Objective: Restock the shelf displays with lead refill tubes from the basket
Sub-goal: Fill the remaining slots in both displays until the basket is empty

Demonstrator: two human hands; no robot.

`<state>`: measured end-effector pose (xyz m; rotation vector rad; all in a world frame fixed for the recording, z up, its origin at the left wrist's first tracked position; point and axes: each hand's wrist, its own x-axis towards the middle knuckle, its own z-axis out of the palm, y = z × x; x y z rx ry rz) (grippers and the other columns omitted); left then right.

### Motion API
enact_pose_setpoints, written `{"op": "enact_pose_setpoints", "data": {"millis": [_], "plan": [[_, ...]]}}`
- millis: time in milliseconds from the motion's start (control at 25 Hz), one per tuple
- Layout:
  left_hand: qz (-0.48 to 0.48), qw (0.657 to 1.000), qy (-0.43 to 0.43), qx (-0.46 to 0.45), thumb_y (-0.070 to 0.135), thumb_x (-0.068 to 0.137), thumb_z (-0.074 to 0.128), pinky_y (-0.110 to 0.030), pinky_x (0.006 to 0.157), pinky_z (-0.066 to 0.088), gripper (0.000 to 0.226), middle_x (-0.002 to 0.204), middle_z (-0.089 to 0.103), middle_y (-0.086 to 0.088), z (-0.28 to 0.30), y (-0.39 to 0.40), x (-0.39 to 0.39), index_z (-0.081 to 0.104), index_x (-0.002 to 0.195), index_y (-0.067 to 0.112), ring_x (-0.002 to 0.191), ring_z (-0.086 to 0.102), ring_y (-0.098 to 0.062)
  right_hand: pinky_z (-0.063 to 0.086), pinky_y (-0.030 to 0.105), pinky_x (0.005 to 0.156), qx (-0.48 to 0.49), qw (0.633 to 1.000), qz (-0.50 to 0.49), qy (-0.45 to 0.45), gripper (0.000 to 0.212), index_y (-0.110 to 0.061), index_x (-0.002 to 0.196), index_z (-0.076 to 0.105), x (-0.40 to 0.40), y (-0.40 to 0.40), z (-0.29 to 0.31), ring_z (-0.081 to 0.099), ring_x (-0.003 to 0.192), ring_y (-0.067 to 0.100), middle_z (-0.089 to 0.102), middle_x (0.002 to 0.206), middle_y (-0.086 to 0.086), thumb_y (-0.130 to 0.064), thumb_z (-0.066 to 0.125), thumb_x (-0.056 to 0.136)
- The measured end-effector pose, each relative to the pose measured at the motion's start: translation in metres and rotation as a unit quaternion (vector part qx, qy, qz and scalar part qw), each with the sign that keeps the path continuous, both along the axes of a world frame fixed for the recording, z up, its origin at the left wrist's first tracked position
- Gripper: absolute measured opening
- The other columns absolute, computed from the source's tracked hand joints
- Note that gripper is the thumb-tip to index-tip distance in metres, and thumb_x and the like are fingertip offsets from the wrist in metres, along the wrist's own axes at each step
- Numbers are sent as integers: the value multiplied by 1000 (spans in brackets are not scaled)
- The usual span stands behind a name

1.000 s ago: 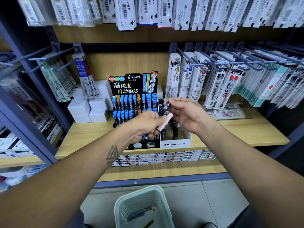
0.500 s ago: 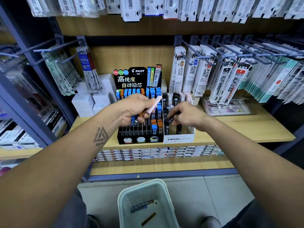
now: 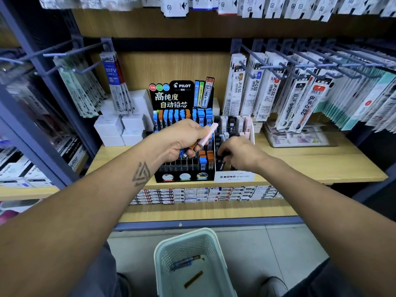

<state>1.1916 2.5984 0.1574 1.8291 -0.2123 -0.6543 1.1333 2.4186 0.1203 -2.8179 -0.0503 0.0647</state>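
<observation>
A dark lead refill tube (image 3: 222, 163) is pinched by the right hand (image 3: 240, 154) and pushed down into the white MONO display (image 3: 234, 177). A pink tube (image 3: 209, 135) and others are gripped in the curled left hand (image 3: 184, 139), above the black Pilot display (image 3: 184, 146). The tubes look light, stiff and smooth, so they are best held across the middle. Two more tubes are left in the basket (image 3: 162, 249) on the near floor.
</observation>
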Motion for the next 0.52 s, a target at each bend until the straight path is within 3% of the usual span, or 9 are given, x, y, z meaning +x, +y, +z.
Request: {"op": "enact_pose_setpoints", "data": {"millis": [240,400,480,520], "plan": [[1,1000,-3,0,26,105,53,-18,35,33,29,85,60,-11,2,0,-3,58,111,-2,52,46,-9,58,39,84,10,1000,0,-8,20,-15,103,66,3,1,-12,65,90,22,69,97,4,-4,69,86],[3,1000,-8,7,25,105,53,-18,35,33,26,81,58,-11,0,-1,-4,59,109,1,53,46,-10,54,29,79,3,1000,-11,-20,17,-16,100,70,6,-1,-10,65,87,19,69,96,2,-4,68,88],[3,1000,-14,15,25,105,52,-18,35,32,23,77,55,-10,-3,-3,-4,60,106,3,53,45,-11,52,24,70,120,990,-71,-32,13,-13,94,71,9,-4,3,68,77,15,72,91,4,-2,66,91],[1,1000,-18,19,25,106,51,-18,35,32,22,75,54,-10,-5,-5,-5,60,103,4,53,44,-11,54,24,65,253,960,-118,-30,11,-10,93,70,8,-5,12,70,71,17,74,90,10,-1,63,94]]}}
